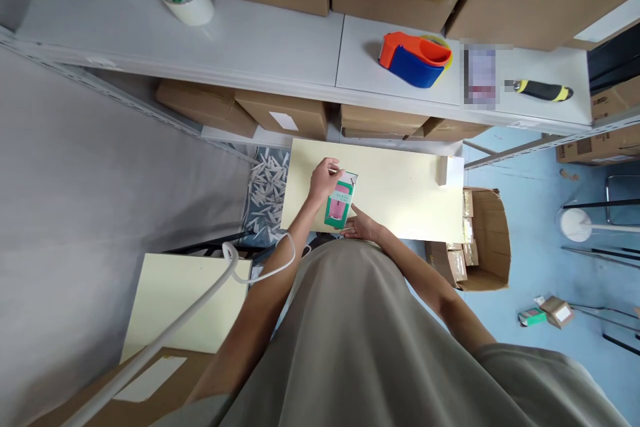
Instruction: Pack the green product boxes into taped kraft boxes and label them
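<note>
A small green box (331, 219) with a pink panel on its front is near the left part of the pale yellow table (395, 193). Its far end shows a white flap-like part. The fingers of my left hand (324, 181) are bent over the box's upper left edge, by that white end. At the lower right corner is my right hand (363, 225), thumb along the side and fingers stretched out at the near edge. Whether the box rests on the table or is lifted, I cannot tell.
Above the table runs a grey shelf (270, 33) with a tape roll (193, 3), an orange-blue tape dispenser (415, 60) and a yellow-black cutter (543, 90). A white box (453, 171) stands at the table's right end. An open carton (493, 240) holds several small boxes. A white cable (190, 310) crosses at left.
</note>
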A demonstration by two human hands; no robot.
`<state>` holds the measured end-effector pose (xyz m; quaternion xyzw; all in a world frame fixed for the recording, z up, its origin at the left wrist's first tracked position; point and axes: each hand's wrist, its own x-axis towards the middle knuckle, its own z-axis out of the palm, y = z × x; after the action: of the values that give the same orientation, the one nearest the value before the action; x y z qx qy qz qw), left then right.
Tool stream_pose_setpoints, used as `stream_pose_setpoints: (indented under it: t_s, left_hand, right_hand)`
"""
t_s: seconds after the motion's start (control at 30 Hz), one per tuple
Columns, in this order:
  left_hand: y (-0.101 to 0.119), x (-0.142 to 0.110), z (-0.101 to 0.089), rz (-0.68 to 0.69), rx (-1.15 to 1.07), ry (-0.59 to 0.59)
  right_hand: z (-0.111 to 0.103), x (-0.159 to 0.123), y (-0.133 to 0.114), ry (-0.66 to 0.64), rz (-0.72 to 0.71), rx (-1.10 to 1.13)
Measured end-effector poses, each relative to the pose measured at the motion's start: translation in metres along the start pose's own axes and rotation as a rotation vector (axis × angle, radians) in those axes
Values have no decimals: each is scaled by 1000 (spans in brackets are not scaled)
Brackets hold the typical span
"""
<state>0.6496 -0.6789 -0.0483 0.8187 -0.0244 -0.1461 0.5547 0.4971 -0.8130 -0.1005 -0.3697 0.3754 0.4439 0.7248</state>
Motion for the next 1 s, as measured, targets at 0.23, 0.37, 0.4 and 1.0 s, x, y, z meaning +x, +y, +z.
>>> stream_pose_setpoints:
  t_s: [0.23, 0.37, 0.4, 1.0]
  left_hand:
    - [-5, -31, 8, -38, -292, 44]
    - [-9, -67, 0, -112, -409, 31]
    - [-12, -76, -2, -133, -413, 40]
    - [-33, -120, -10, -649, -945, -194]
  right_hand:
    - [-20, -3, -12, 160, -143, 177]
    - [-32, -8, -40, 286, -394, 216]
    - [-35, -11, -48, 295, -466, 219]
    - [-20, -50, -116, 130, -927, -198]
